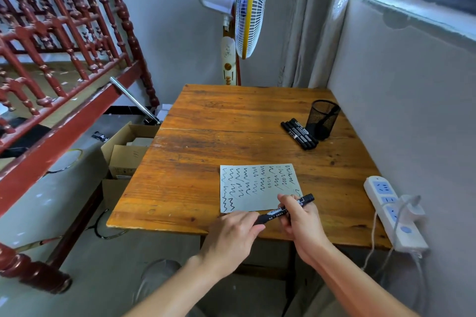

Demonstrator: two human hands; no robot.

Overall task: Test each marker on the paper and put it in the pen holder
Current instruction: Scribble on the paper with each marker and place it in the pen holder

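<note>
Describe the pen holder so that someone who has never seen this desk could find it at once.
Start at the wooden table and go to its far right corner, by the grey wall. The pen holder stands upright there, just right of a row of black markers lying flat. It is the only black mesh cup on the table.

A: Can any writing be read on the marker [283, 210] held over the near edge of the table?

B: It carries a white label with print along the barrel, but the letters are too blurred to make out.

A: And the spare markers [300, 134] lying far right, just beside the pen holder?

B: They bear pale label strips as well, too small to read.

A: The paper [257, 188]?

B: Only wavy black scribbles in columns, no words or numbers.

A: The fan's control panel [228, 64], far off?

B: A dark mark near its top, unreadable.
</note>
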